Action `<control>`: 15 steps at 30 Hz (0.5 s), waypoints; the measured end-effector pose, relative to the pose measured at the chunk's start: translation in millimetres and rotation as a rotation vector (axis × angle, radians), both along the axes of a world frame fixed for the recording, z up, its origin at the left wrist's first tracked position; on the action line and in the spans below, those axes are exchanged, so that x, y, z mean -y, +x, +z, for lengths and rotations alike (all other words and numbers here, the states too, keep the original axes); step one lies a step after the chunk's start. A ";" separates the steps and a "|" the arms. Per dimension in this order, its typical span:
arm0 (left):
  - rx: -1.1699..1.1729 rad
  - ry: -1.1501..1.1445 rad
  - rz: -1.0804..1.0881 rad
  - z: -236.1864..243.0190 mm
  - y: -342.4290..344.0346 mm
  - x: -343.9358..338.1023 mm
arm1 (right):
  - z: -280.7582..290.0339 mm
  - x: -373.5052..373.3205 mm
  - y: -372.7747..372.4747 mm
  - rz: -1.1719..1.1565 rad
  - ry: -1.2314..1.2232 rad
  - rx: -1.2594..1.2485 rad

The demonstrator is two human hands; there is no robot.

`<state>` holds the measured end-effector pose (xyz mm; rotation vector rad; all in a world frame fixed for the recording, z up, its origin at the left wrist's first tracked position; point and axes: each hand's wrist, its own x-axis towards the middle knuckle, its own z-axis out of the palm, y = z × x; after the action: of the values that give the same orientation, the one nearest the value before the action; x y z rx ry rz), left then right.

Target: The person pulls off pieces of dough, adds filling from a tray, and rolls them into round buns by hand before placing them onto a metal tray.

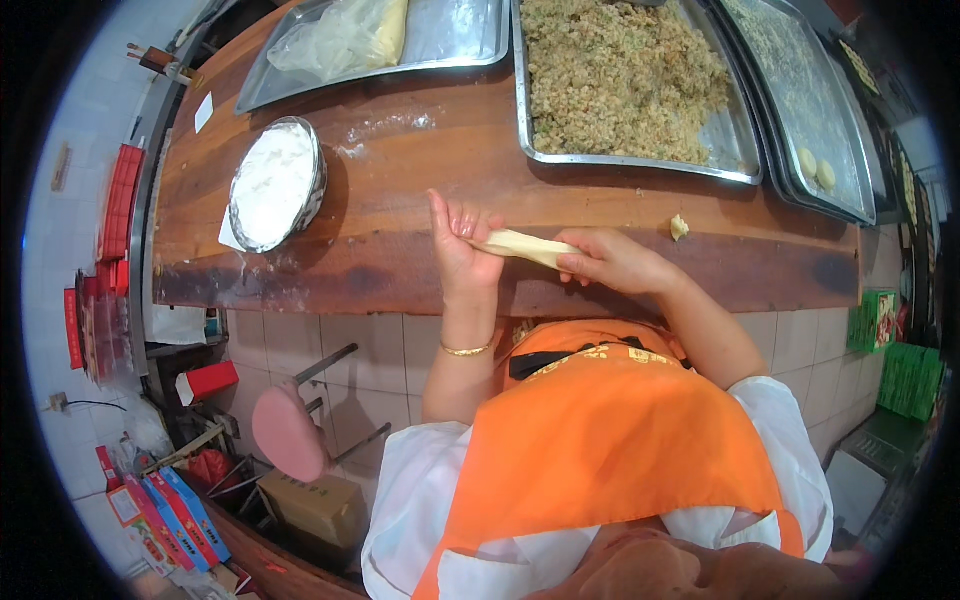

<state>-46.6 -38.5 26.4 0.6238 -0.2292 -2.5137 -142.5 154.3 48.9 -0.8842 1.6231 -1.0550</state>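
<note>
A pale yellow strip of dough (527,249) stretches between my two hands, just over the near edge of the wooden table. My left hand (467,240) grips one end, fingers curled around it and thumb sticking up. The other end is pinched between the thumb and fingers of my right hand (608,260). A small scrap of dough (679,227) lies on the table to the right. Beyond my hands, a metal tray (640,164) holds a crumbly brown filling (620,85). A round bowl of white flour (272,185) stands to the left.
At the back left, a metal tray (455,45) bears a plastic bag (335,40) over dough. Stacked trays (830,140) at the right carry small dough balls (817,170). A pink stool (288,432) and a cardboard box (313,508) are on the floor to the left.
</note>
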 end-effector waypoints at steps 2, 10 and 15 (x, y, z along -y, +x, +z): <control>-0.042 -0.088 -0.028 -13.2 6.4 7.2 | -1.3 -0.1 1.7 0.008 0.012 0.032; 0.480 -1.073 0.020 -19.7 10.3 11.3 | -11.6 8.5 1.9 0.005 0.067 -0.054; 0.353 -2.347 -0.359 19.5 27.9 -2.7 | -16.6 5.2 2.2 -0.041 0.054 -0.048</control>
<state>-18.7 -35.8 45.9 -0.1258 -2.7012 -0.7568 -140.3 149.1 32.3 -0.8493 1.7080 -1.0208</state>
